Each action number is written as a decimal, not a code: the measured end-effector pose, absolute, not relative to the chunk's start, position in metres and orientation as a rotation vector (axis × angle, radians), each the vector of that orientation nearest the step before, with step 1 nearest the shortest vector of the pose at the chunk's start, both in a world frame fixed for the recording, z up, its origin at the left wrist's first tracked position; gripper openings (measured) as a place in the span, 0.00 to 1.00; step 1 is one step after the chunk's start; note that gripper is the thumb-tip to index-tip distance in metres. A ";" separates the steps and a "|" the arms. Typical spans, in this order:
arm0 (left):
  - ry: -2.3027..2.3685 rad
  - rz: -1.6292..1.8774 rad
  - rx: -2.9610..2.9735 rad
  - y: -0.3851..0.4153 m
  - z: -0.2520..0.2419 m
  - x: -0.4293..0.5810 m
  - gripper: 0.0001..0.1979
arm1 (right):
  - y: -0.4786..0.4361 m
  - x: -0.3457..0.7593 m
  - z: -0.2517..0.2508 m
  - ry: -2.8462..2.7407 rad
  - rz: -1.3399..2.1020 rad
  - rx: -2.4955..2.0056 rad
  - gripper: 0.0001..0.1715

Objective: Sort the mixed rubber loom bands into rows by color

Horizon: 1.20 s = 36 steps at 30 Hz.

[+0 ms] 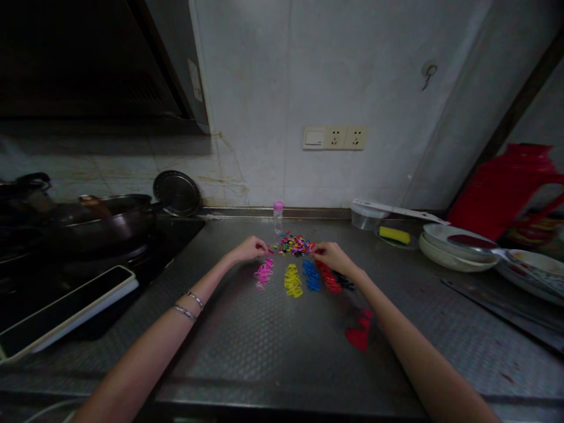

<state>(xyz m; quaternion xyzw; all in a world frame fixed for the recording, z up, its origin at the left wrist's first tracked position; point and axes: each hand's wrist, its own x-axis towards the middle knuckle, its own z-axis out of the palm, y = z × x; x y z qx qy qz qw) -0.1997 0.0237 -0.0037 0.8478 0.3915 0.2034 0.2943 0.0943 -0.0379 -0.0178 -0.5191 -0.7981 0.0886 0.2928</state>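
Multicoloured pile (296, 244) lies between left fingers (259, 244) and right fingers (321, 249).

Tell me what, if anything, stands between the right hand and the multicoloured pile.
Nothing visible does. The right hand is at the right edge of the multicoloured pile; the red pieces lie nearer the camera, the pink-capped bottle behind the pile.

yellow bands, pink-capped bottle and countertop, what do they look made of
Yellow bands: probably rubber or soft plastic; thin, curled, brightly coloured strands. Pink-capped bottle: likely clear plastic, being see-through, though glass is possible. Countertop: seemingly stainless steel, grey with a dull sheen and textured pattern.
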 end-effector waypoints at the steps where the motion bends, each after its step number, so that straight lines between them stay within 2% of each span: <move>1: 1.048 0.547 2.245 0.021 -0.006 -0.202 0.11 | -0.038 0.094 -0.018 -2.129 0.235 -1.385 0.12; 14: 1.146 0.569 2.229 0.009 -0.016 -0.200 0.15 | -0.037 0.093 -0.021 -2.147 0.238 -1.378 0.11; 25: 1.304 0.793 1.957 0.022 -0.023 -0.218 0.15 | -0.019 0.050 0.002 -2.224 0.242 -1.334 0.11; 36: 1.387 0.773 1.884 0.020 -0.027 -0.225 0.14 | 0.035 -0.032 -0.004 -2.301 0.194 -1.579 0.18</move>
